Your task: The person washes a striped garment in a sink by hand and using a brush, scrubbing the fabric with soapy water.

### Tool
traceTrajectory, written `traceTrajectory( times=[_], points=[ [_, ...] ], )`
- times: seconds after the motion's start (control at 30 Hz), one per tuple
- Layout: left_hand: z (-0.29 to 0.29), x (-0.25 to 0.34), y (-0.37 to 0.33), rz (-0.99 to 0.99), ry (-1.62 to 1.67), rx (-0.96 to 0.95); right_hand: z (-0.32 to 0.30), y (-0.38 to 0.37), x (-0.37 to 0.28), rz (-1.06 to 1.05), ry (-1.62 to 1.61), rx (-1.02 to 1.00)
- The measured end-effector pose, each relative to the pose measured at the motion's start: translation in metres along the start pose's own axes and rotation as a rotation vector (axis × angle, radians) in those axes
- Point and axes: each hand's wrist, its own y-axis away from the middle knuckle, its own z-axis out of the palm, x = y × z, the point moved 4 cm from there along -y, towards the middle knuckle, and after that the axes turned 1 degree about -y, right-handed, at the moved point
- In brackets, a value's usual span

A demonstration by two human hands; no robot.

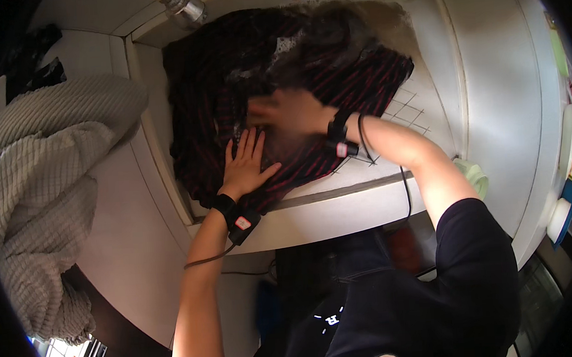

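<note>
A dark cloth with thin red stripes (332, 77) lies crumpled in a white rectangular basin (320, 209), where it covers most of the bottom, from the left wall almost to the right side. The left hand (243, 171) is open and rests on the near left part of this cloth, palm down, with its fingers spread and pointing away from the person. The right hand (292, 113) is over the middle of the cloth, just beyond the left one and to its right; it is blurred, so I cannot tell if its fingers are closed or if they grip some fabric. A small whitish patch (284, 46) shows on the far part of the cloth, and murky brownish water (391, 21) is visible in the far right corner. To the right of the cloth, a bare part of the basin shows a pattern of dark crossing lines (408, 112). Each wrist wears a black strap with a small black device and a cable. At the far edge of the basin there is a shiny metal fitting (187, 9). On the left, a grey ribbed fabric (48, 147) hangs in folds, and a pale green object (474, 179) is near the right front corner.
</note>
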Motion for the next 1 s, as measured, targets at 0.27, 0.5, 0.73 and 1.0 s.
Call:
traceTrajectory(
  times=[0.27,0.5,0.73,1.0],
  points=[
    [-0.004,0.005,0.001,0.02,0.066,-0.041,-0.041,0.052,0.21,0.758,0.34,-0.223],
    [-0.006,0.005,0.001,0.007,0.091,-0.033,-0.038,0.003,0.081,0.607,-0.115,0.135],
    [-0.004,0.005,0.0,0.033,0.07,-0.035,-0.009,-0.004,0.013,0.103,-0.014,-0.066],
    [-0.006,0.008,0.0,0.048,0.069,-0.019,-0.04,0.069,0.236,0.906,0.3,-0.212]
  ],
)
